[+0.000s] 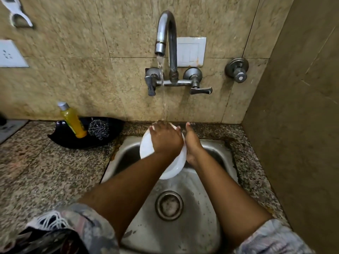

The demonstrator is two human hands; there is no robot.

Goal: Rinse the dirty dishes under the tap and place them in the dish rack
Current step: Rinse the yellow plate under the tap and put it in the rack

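I see both hands on a white plate (146, 149) held tilted over the steel sink (211, 149), right under the tap (166, 33). The left hand (166, 139) lies flat across the plate's face, fingers spread and mostly straight, palm pressing on it; the water stream (163, 99) lands on the back of that hand's fingers. The right hand (192, 143) is at the plate's right edge, thumb up along the rim; its fingers go behind the plate, so I cannot tell how tightly they curl, but it seems to be supporting the plate there. Below the grip, the sink drain (169, 205). Left of the grip, on the granite counter (45, 171), a black dish (62, 138) holds a yellow soap bottle (73, 121) and a steel scrubber (98, 129). Above the grip, the two tap handles (200, 90) on the tiled wall (91, 70).
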